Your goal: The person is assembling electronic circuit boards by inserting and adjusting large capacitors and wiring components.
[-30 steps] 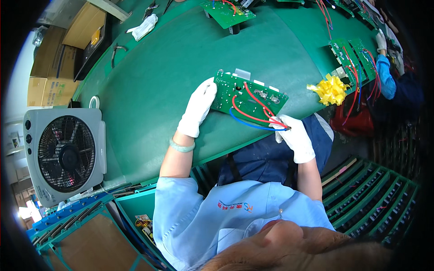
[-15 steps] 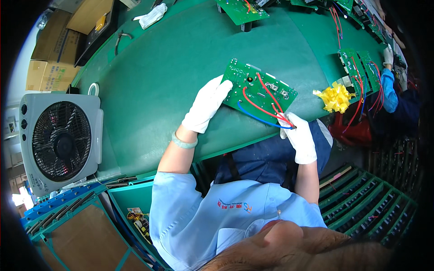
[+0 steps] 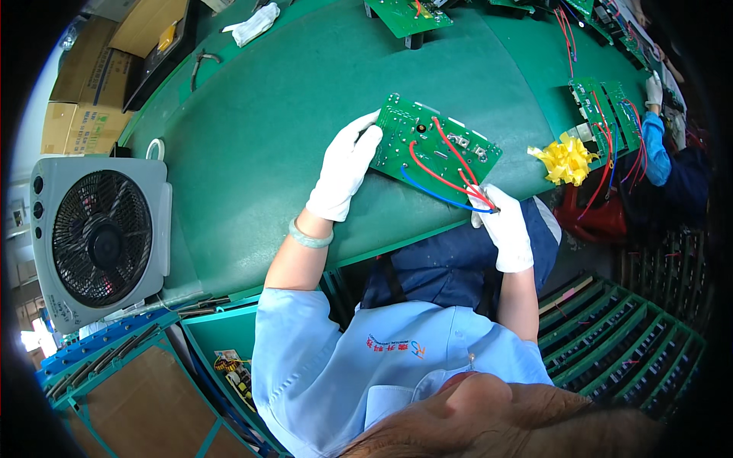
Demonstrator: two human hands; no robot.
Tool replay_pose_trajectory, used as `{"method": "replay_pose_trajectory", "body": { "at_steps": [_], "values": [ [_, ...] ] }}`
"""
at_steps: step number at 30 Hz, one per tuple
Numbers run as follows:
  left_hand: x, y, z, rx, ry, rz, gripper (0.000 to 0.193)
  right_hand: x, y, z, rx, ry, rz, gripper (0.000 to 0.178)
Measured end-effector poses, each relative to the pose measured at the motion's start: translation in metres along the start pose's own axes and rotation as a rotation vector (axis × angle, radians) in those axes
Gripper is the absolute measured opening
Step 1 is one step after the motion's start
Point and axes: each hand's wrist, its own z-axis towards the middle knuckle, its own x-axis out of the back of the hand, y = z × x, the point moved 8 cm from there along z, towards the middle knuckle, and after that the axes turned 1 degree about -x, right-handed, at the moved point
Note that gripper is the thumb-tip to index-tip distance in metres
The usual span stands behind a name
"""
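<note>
A green circuit board with red wires and one blue wire is in front of me, over the green table mat. My left hand, in a white glove, grips the board's left edge, thumb on the near face and the other fingers behind it. The loose ends of the red wires and the blue wire come together at the board's lower right. There my right hand, also gloved in white, pinches them in a bundle. Its fingertips are partly hidden by the wires.
A grey box fan stands at the left, cartons behind it. Pliers and a white glove lie far left. Yellow ties and wired boards lie right, near a co-worker's gloved hand. Slotted green racks stand lower right.
The left thumb has drawn back slightly toward the board's left edge. My right hand and the wire ends have shifted a little up and left. The board is almost where it was.
</note>
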Motion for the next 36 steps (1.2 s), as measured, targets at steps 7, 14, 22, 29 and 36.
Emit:
{"method": "replay_pose_trajectory", "body": {
  "at_steps": [7,14,22,29,36],
  "values": [
    [0.005,0.018,0.001,-0.189,0.075,0.004,0.031,0.000,-0.001,0.000,-0.021,0.000,-0.016,0.015],
    [0.018,0.017,0.004,-0.125,0.161,-0.103,0.030,0.000,-0.001,0.001,-0.050,-0.002,-0.012,0.014],
    [0.016,0.013,0.006,-0.113,0.104,-0.145,0.030,0.001,-0.005,0.002,-0.094,-0.026,0.006,0.013],
    [0.012,0.011,0.004,-0.111,0.088,-0.165,0.029,-0.001,-0.005,0.003,-0.085,-0.019,0.065,0.011],
    [-0.003,0.024,-0.004,-0.213,0.031,0.050,0.038,0.001,-0.002,0.002,-0.019,0.038,0.024,0.018]
  ]
}}
